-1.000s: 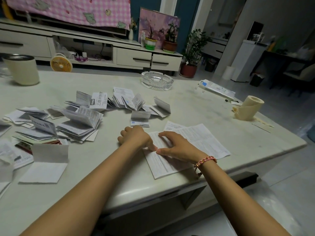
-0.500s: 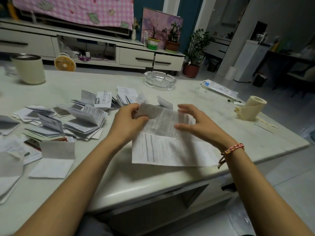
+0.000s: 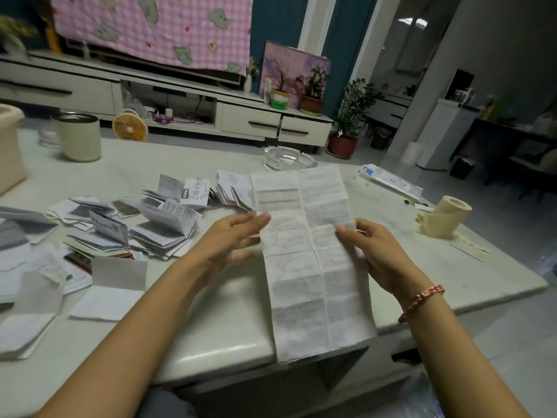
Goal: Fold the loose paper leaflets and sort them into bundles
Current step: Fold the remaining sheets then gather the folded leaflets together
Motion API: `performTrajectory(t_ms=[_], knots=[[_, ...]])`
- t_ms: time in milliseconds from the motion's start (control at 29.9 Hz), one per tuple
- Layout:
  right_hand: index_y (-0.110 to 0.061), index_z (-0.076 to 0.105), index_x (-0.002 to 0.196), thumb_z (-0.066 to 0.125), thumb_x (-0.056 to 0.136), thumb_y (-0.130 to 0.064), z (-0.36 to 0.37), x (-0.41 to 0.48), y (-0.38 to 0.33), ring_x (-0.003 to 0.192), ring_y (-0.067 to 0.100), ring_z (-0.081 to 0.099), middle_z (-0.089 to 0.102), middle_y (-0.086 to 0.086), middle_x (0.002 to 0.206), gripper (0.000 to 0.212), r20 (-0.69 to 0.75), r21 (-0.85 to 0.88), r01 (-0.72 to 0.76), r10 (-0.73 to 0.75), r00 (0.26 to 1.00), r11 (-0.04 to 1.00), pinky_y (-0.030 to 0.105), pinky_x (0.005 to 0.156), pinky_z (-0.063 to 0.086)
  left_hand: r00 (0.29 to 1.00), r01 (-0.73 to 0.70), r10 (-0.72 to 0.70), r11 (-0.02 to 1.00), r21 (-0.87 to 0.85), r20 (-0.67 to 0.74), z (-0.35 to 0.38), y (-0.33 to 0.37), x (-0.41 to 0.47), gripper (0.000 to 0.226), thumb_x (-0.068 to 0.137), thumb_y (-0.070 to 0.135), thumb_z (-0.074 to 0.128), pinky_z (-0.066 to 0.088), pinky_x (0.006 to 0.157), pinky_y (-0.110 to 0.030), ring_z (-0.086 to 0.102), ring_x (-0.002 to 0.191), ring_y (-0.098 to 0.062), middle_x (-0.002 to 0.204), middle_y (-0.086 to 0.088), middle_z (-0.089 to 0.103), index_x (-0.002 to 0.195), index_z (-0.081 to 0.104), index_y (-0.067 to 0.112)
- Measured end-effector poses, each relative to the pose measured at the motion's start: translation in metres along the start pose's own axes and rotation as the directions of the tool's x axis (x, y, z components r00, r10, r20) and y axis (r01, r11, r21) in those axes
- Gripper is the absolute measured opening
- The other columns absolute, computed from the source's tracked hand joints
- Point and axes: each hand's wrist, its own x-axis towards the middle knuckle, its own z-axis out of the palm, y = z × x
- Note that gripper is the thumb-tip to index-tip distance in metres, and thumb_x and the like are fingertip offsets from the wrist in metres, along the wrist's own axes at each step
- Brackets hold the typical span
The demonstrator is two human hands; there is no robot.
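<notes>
A home living room. Beyond the fingers, a low white TV cabinet with drawers, potted plants, a pink checked cloth; up and left of them, a small fan; far right, perhaps a small fridge, blurred.

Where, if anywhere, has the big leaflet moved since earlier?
Yes. The leaflet was lifted from flat on the table and opened; its top now reaches toward the ashtray.

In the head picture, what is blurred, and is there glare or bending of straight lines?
Head view: motion smears the left hand; the print on the unfolded leaflet is too soft to read; a pale sheen marks the near edge of the table; the wide lens bows the low cabinet.
</notes>
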Motion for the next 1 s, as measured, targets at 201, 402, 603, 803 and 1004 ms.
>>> performTrajectory(t_ms=[201,402,603,803,1004], knots=[[-0.01,0.064,0.093,0.056,0.092,-0.011,0.013,0.002,0.001,0.076,0.017,0.067,0.071,0.005,0.088,0.009,-0.076,0.04,0.007,-0.004,0.997,0.999,0.032,0.076,0.056,0.994,0.021,-0.038,0.986,0.163,0.101,0.011,-0.008,0.0,0.018,0.086,0.006,0.062,0.056,0.066,-0.023,0.068,0.081,-0.012,0.099,0.0,0.072,0.102,0.066,0.014],[-0.008,0.062,0.11,0.06,0.085,-0.003,0.009,0.001,0.005,0.089,0.017,0.07,0.071,0.006,0.103,0.025,0.087,0.162,-0.033,0.019,0.996,0.986,0.026,0.074,0.058,0.999,-0.047,0.049,0.977,0.207,-0.006,0.013,-0.007,-0.001,0.017,0.087,0.007,0.062,0.053,0.056,-0.022,0.067,0.079,-0.014,0.097,-0.002,0.071,0.101,0.065,0.014],[0.001,0.063,0.105,0.051,0.083,0.014,0.005,0.003,0.009,0.097,0.029,0.066,0.07,0.014,0.102,0.028,0.144,0.148,-0.088,0.067,0.987,0.985,0.031,0.079,0.057,0.996,-0.05,0.06,0.991,0.127,-0.073,0.01,-0.005,0.001,0.019,0.089,0.003,0.055,0.051,0.052,-0.02,0.064,0.069,-0.012,0.088,-0.001,0.07,0.095,0.067,0.016],[-0.001,0.067,0.079,0.053,0.084,0.009,0.007,-0.003,0.005,0.073,0.006,0.069,0.071,0.004,0.095,0.018,0.04,0.129,0.005,-0.01,0.999,0.992,0.017,0.062,0.054,0.996,0.004,-0.011,0.997,-0.077,-0.091,0.013,-0.001,0.001,0.024,0.091,0.006,0.044,0.047,0.056,-0.025,0.058,0.062,-0.019,0.08,-0.011,0.063,0.083,0.066,0.011],[-0.005,0.069,0.073,0.052,0.087,0.005,0.009,-0.003,0.006,0.064,0.004,0.063,0.068,-0.007,0.074,0.025,-0.036,-0.103,0.107,-0.111,0.993,0.989,0.013,0.053,0.049,0.985,0.154,-0.156,0.987,-0.035,-0.071,0.013,-0.003,-0.001,0.022,0.093,0.03,0.053,0.048,0.049,-0.023,0.058,0.05,-0.01,0.062,0.0,0.061,0.084,0.061,0.012]])
